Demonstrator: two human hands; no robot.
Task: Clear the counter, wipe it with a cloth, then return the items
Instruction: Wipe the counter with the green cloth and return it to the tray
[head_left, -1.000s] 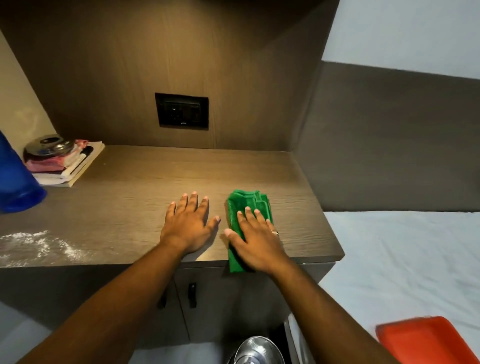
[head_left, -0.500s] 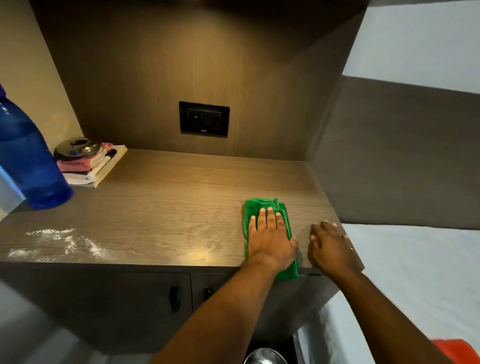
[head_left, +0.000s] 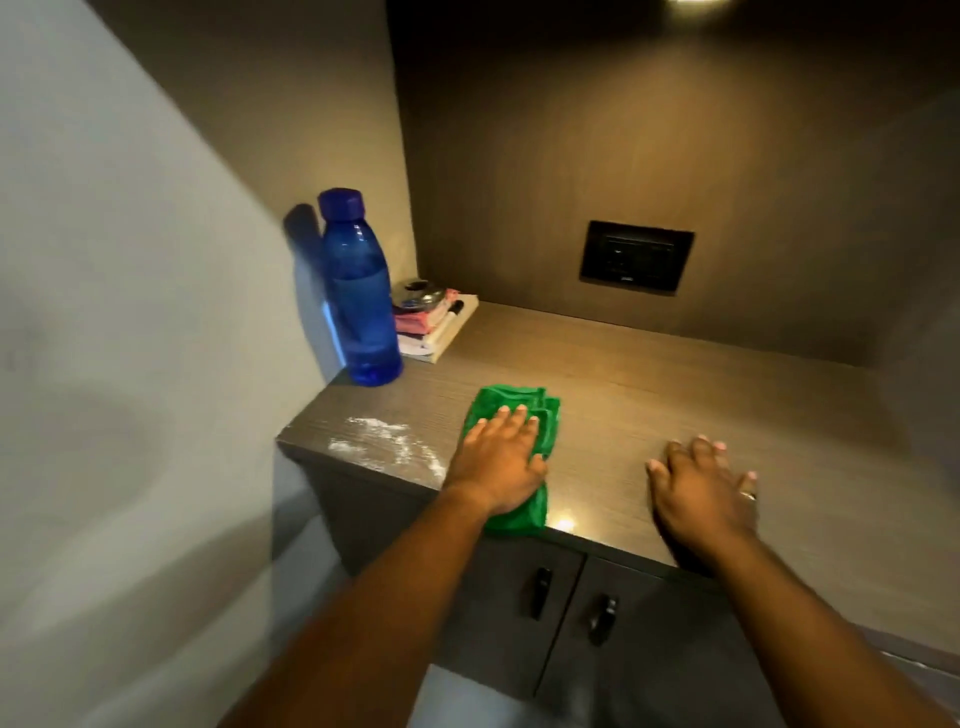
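A folded green cloth (head_left: 519, 410) lies on the brown wooden counter (head_left: 675, 395) near its front edge. My left hand (head_left: 498, 467) presses flat on the cloth, thumb at its right edge, and the cloth's near end hangs over the counter edge. Just left of the cloth, white powder (head_left: 389, 441) is spread over the front left corner. My right hand (head_left: 701, 493) rests flat on the bare counter to the right, fingers spread, holding nothing. A blue water bottle (head_left: 361, 301) stands upright at the back left.
Behind the bottle is a stack of books and papers (head_left: 447, 327) with a round metal dish (head_left: 418, 296) on top. A black wall socket (head_left: 636, 257) sits in the back panel. A pale wall (head_left: 130, 312) borders the left. Two cabinet handles (head_left: 540, 592) are below.
The cloth passed from my right hand to my left, which slid it left toward the powder. My right hand now lies flat on the counter. The view turned left.
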